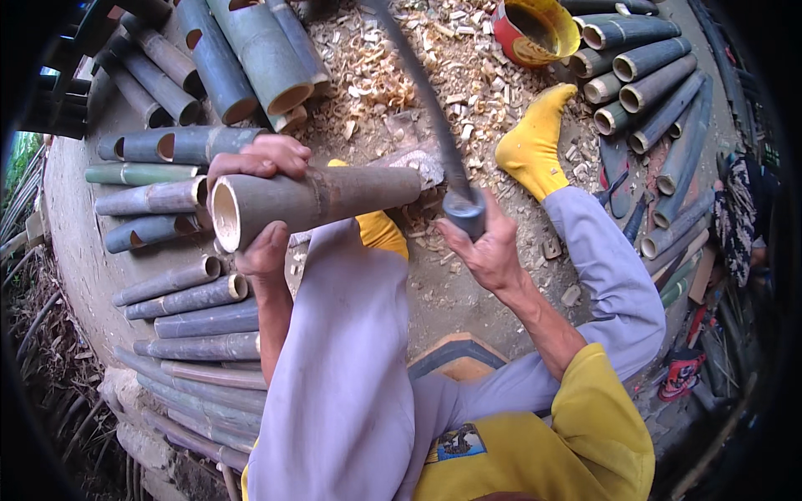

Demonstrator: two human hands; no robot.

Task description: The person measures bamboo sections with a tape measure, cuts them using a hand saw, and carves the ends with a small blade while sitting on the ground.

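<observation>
My left hand is wrapped round the near-left end of a thick grey-brown bamboo tube, fingers over the top and thumb beneath. The tube lies nearly level across my raised knee, its pale open end facing left. My right hand grips the dark handle of a machete. Its long dark blade points up and away, slightly blurred, just beyond the tube's right end. Behind that end shows a pale, chipped wooden block, partly hidden by the tube.
Wood chips and shavings cover the ground ahead. A red and yellow bucket stands at the far right. Cut bamboo tubes lie in rows on the left, some notched; more bamboo tubes are piled right. My yellow-socked foot is near the blade.
</observation>
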